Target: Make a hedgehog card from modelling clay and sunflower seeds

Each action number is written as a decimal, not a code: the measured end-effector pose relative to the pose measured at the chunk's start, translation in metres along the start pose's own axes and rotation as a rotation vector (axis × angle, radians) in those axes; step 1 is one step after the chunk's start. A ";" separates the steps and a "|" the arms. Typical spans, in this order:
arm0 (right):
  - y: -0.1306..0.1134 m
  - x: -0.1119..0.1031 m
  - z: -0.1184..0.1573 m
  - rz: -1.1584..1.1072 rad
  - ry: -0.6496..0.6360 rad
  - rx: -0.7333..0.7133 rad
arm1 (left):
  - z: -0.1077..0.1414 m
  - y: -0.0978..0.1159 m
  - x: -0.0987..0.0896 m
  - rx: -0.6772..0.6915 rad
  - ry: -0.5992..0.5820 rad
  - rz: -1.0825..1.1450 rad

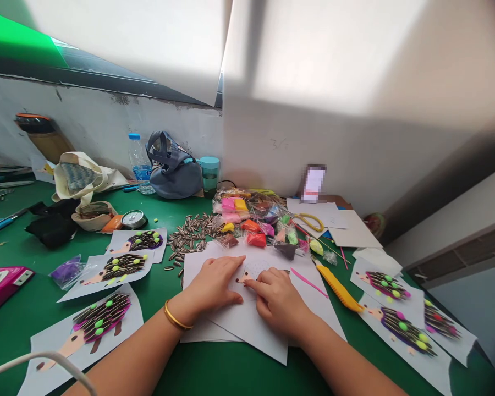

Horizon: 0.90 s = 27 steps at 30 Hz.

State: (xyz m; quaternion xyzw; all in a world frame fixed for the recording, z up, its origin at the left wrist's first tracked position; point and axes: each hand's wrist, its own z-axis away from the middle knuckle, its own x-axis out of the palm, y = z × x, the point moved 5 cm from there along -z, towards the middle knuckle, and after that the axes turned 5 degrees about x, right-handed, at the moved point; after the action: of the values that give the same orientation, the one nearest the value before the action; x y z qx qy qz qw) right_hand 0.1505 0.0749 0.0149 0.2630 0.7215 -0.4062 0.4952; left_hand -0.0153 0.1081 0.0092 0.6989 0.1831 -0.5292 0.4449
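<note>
White paper sheets lie on the green table. On the top sheet is a small hedgehog picture with a peach clay face and a pencilled body outline. My left hand rests flat on the paper left of the picture, thumb and fingers apart, holding nothing. The index finger of my right hand touches the lower edge of the clay face, its other fingers curled; anything under them is hidden. Right of my right hand lies a pink clay tool.
Sunflower seeds and bagged coloured clay lie behind the paper. A yellow cutter sits at the right. Finished hedgehog pictures flank both sides. A white cable crosses the lower left.
</note>
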 end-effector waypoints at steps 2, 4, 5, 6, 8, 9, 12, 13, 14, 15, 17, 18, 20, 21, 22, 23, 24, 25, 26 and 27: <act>0.001 0.000 0.000 0.009 0.006 0.011 | 0.000 0.000 0.000 -0.004 -0.001 -0.002; 0.002 0.001 0.001 0.009 0.012 0.015 | 0.000 0.000 0.000 -0.010 -0.005 -0.001; 0.002 0.001 0.001 0.004 0.015 0.012 | 0.000 0.000 0.001 -0.011 -0.006 -0.001; 0.002 0.002 0.002 -0.007 0.016 0.004 | 0.000 -0.001 0.001 -0.011 -0.007 0.000; 0.001 0.002 0.002 -0.051 0.016 -0.029 | 0.000 0.000 0.001 -0.009 -0.005 0.000; 0.000 0.002 0.003 -0.078 0.019 -0.047 | 0.000 0.000 0.001 -0.008 -0.003 0.001; 0.000 -0.001 0.002 -0.132 0.047 -0.060 | 0.000 0.000 0.000 -0.007 -0.001 0.002; 0.001 -0.002 0.002 -0.133 0.056 -0.051 | 0.000 0.000 0.000 -0.007 -0.001 0.001; 0.002 -0.002 0.002 -0.128 0.060 -0.041 | 0.000 0.000 0.000 -0.007 -0.002 0.000; 0.002 -0.002 0.002 -0.120 0.059 -0.036 | 0.000 0.000 0.000 -0.007 -0.003 -0.001; 0.001 -0.002 0.002 -0.100 0.040 -0.045 | 0.000 0.000 0.000 -0.005 -0.004 -0.002; 0.000 -0.001 0.002 -0.089 0.029 -0.054 | 0.000 0.000 0.000 -0.004 -0.003 -0.003; -0.002 0.000 0.003 -0.065 0.003 -0.073 | 0.000 -0.001 0.001 -0.002 -0.001 -0.006; -0.003 0.000 0.003 -0.055 -0.008 -0.077 | 0.000 -0.001 0.001 -0.001 0.000 -0.008; -0.003 0.000 0.003 -0.049 -0.016 -0.076 | 0.000 -0.001 0.001 0.001 0.001 -0.010; -0.003 0.000 0.003 -0.046 -0.020 -0.072 | 0.000 -0.001 0.001 0.003 0.001 -0.011; -0.002 0.000 0.003 -0.049 -0.019 -0.067 | 0.000 -0.001 0.001 0.004 0.002 -0.011; -0.001 -0.001 0.002 -0.056 -0.012 -0.059 | 0.000 -0.001 0.001 0.005 0.003 -0.010; 0.000 -0.002 0.002 -0.065 0.000 -0.052 | 0.000 -0.001 0.000 0.005 0.005 -0.008; 0.001 -0.002 0.002 -0.076 0.016 -0.047 | 0.000 -0.001 0.000 0.004 0.006 -0.006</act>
State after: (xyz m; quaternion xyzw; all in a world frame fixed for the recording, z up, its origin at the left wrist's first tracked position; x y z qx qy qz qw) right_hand 0.1530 0.0739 0.0165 0.2269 0.7443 -0.4055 0.4798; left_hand -0.0158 0.1083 0.0087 0.7008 0.1856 -0.5290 0.4412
